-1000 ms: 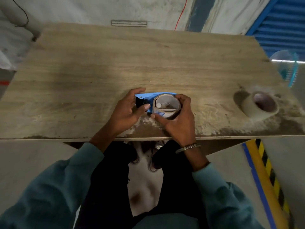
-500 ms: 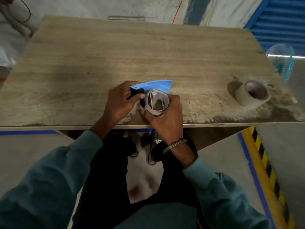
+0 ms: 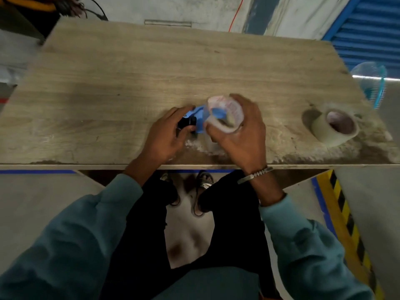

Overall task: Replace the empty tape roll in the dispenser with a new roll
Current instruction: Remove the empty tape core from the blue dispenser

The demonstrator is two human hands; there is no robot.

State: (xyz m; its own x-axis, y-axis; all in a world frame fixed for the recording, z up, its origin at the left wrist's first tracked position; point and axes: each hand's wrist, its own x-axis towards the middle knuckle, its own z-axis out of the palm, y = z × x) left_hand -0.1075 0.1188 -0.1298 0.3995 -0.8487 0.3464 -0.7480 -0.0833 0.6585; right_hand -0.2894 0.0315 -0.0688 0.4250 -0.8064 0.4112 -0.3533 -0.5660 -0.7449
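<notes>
A: Where is the dispenser (image 3: 198, 121)?

B: Near the front edge of the wooden worktop (image 3: 129, 72), about midway along it. It is blue with a black part at its left end, and both hands are on it.

A: What is the left hand (image 3: 166, 135) doing?

B: It is wrapped around the black end of the dispenser, fingers curled over the top and thumb below, gripping it firmly.

A: And the right hand (image 3: 240, 135)?

B: It is closed on the empty roll (image 3: 225, 115), a pale cardboard ring with faint red print on its inner wall. The fingers reach over the far side and the thumb presses the near side. The ring is tilted, with its opening facing up and toward the camera, and blue plastic shows through it. The picture is blurred there, so I cannot tell whether the ring is still seated on the dispenser or just lifted off.

A: Where is the new roll (image 3: 334, 126)?

B: At the right end of the worktop, well apart from the hands, lying slightly tipped with its hollow core facing up.

A: Anything else?

B: A metal bracelet (image 3: 255, 175) sits on the right wrist, and teal sleeves (image 3: 303, 245) cover both forearms.
</notes>
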